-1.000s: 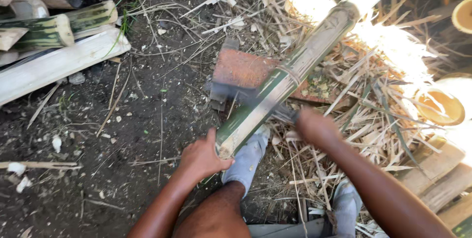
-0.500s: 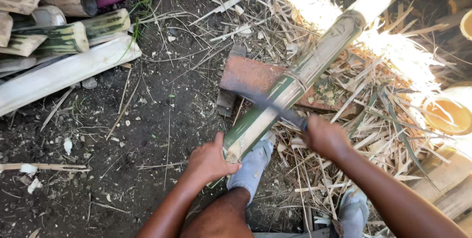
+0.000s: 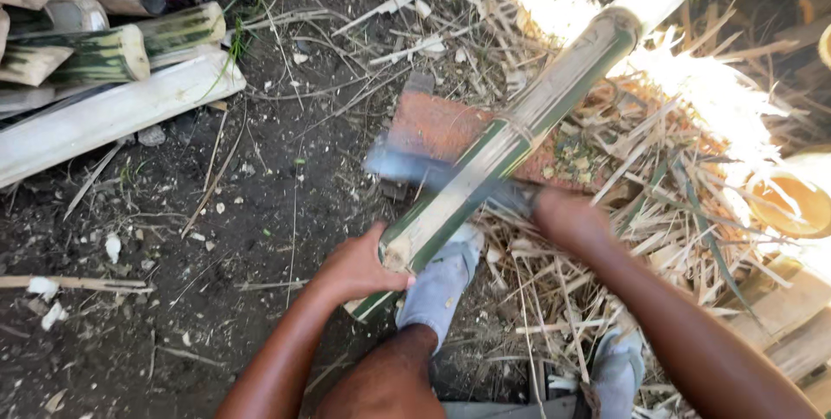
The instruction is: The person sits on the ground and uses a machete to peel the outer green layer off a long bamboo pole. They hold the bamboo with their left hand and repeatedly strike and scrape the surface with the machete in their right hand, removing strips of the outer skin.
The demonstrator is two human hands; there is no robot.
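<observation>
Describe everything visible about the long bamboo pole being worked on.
The bamboo pole is green-skinned with pale stripped patches and a ringed node. It slants from lower left to upper right over a reddish slab. The left hand grips its cut near end; a motion-blurred blade in the right hand crosses it.

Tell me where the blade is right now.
In the head view, the blade lies blurred across the green bamboo pole, near frame centre. It is held by the right hand, above the red brick, up from the left hand.

A bamboo pole [image 3: 519,133] lies across a brick [image 3: 441,125], cut bamboo pieces [image 3: 104,55] far left.
</observation>
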